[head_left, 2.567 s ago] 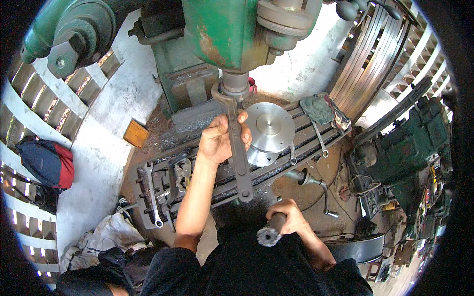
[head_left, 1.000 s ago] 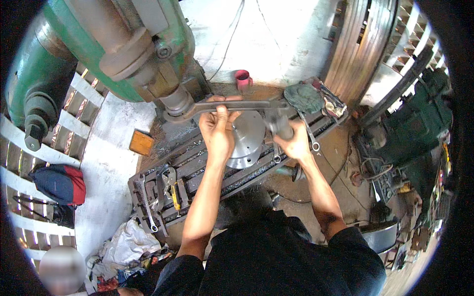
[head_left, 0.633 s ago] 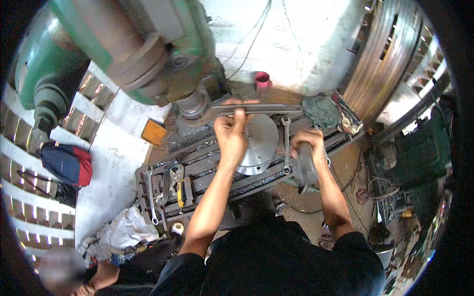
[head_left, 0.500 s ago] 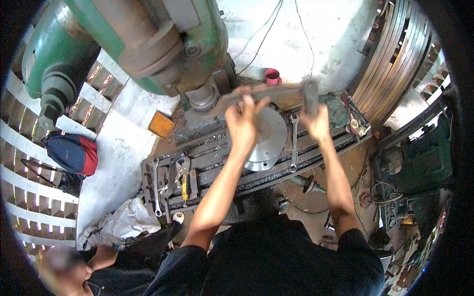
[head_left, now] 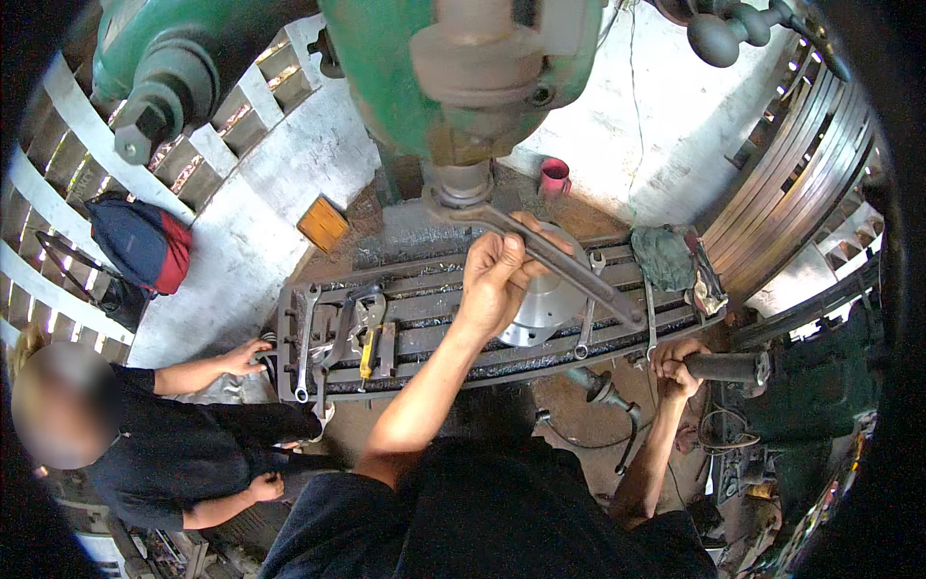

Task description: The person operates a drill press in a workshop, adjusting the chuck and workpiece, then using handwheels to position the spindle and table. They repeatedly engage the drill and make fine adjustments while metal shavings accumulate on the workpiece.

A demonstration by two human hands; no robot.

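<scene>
Reference landmark: the spindle nose [head_left: 464,183] of the green milling machine. The hook spanner or similar large wrench [head_left: 569,269] has its head at the lower rim of the spindle nose; full seating cannot be confirmed. Its long axis runs from the spindle nose toward the person and to the right. The left hand [head_left: 492,285] is clamped on the handle between head and free end, thumb on the near side. The right hand [head_left: 677,370], wrapped around one end of a dark steel cylinder [head_left: 728,367], is farther right of the spindle nose and nearer the wrench's free end; the cylinder points right, away from the handle. A gap separates free end and right fist. Below and right of the spindle nose, the aluminium disc [head_left: 532,315] rests on the T-slot table [head_left: 439,307], partly behind the left hand; a combination spanner [head_left: 587,307] lies just beside the disc.
</scene>
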